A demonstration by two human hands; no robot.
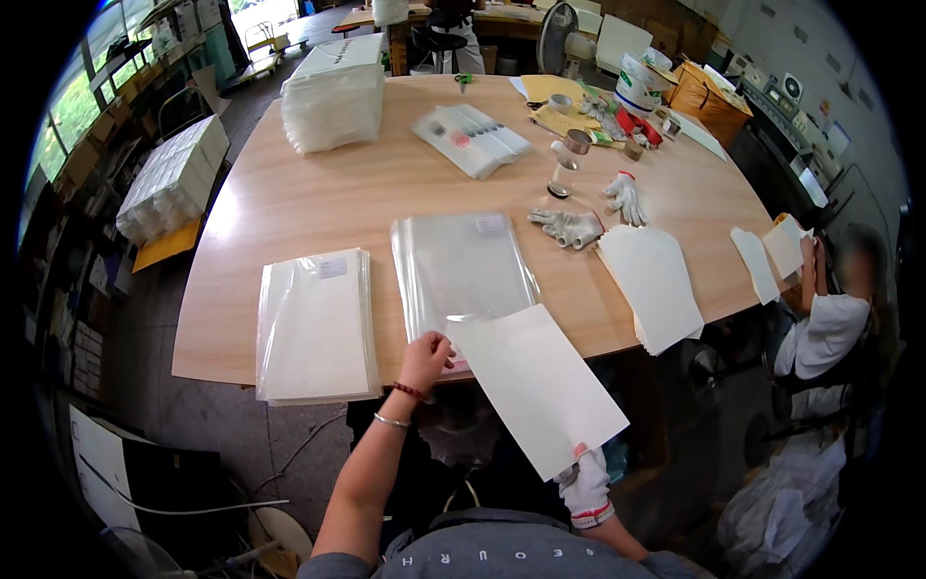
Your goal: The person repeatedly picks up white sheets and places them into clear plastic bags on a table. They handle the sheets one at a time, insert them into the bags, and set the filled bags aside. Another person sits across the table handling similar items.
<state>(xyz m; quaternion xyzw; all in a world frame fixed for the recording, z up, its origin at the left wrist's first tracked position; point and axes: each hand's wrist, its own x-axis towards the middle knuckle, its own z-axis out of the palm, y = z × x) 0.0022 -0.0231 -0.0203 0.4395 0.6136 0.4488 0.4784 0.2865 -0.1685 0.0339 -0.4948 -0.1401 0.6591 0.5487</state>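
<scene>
1. By the gloved right hand (pixel 586 475), closed with its thumb on top, a large white rectangular sheet (pixel 540 391) is gripped at its near end.
2. The bare left hand (pixel 428 359) is half-curled beside the sheet's far-left corner; whether anything is pinched cannot be told.
3. Clear plastic sleeves (pixel 463 265) are stacked on the pale wood-grain worktop (pixel 222 299), partly covered by the sheet.
4. Farther off, white knitted gloves (pixel 569 228) are laid.
</scene>
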